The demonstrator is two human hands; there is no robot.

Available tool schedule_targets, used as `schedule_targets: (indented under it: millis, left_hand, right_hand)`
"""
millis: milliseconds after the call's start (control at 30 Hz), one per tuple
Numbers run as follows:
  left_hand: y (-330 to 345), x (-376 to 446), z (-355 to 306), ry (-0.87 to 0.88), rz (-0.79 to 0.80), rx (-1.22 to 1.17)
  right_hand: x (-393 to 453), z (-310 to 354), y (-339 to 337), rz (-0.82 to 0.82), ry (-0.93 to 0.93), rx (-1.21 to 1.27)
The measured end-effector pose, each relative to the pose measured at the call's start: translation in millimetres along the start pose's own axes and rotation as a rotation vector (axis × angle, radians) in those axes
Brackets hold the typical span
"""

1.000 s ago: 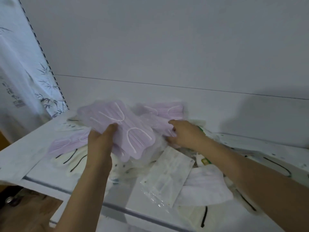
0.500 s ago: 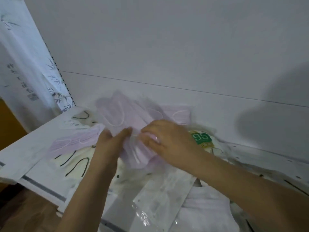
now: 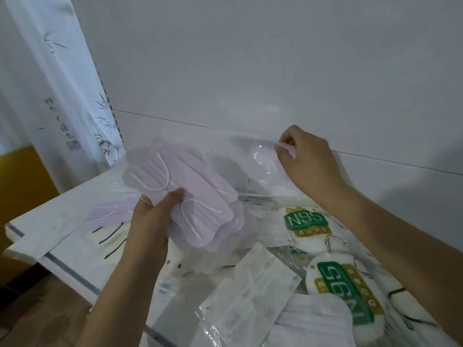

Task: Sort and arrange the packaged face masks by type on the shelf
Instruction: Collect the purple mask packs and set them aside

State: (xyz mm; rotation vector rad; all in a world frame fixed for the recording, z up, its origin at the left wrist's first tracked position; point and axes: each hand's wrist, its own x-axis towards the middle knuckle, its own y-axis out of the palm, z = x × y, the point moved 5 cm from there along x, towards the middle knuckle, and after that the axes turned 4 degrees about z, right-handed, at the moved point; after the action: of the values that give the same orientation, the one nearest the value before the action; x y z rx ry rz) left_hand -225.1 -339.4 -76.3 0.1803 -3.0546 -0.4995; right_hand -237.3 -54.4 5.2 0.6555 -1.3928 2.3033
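Left hand (image 3: pixel 152 221), centre-left of the frame, grips a fanned stack of lilac pleated masks (image 3: pixel 190 196) in clear wrappers, thumb on top, fingers curled underneath, stack held tilted above the shelf (image 3: pixel 37 236). Right hand (image 3: pixel 308 159), upper right of centre, pinches the edge of one more clear-wrapped lilac mask (image 3: pixel 263 159) between thumb and fingertips, lifted against the white back panel (image 3: pixel 250 71). Another lilac mask (image 3: pixel 107 214) lies flat on the shelf just left of the left wrist. Lower right of the frame: two round white packs printed N95, the upper N95 pack (image 3: pixel 307 224) and the lower N95 pack (image 3: pixel 348 294), jumbled with a white flat mask in a clear sleeve (image 3: pixel 248 296) at lower centre and masks with black ear loops (image 3: pixel 110 239) under the left hand. Handling judgement: these are very light, soft and floppy, and the film looks slick (glare on the wrappers suggests as much), so stacked packets will likely slide over one another and fan out. Best hold is probably a flat pinch across the middle of the stack, thumb against fingers, rather than at a corner; a single packet held by its edge will droop. Nothing fragile, though ear loops and loose film could snag neighbours in the pile. Bamboo-print curtain (image 3: pixel 62 96) hangs at upper left.
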Motion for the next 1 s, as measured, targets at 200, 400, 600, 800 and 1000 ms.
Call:
schedule_targets:
  millis: [200,400,600,800,1000]
  left_hand:
    - [12.1,-0.9,9.3,-0.030,0.018,-0.063]
    - [30.9,0.7,13.4,-0.079,0.282,-0.006]
    - [4.5,8.2,6.4,-0.056,0.022,0.075]
    - [-6.1,14.5,6.7,-0.069,0.005,0.057]
    - [-9.5,19.0,10.4,-0.078,-0.017,0.050]
  right_hand:
    - [-15.5,45.6,13.0,0.278,0.259,0.750]
    - [-43.2,53.2,51.7,0.565,0.115,0.533]
    - [-24.5,-9.3,51.4,0.463,-0.203,-0.388]
    - [-17.1,-33.8,50.3,0.395,-0.172,-0.378]
    - [-26.6,-39.4,70.1,0.581,-0.347,-0.638]
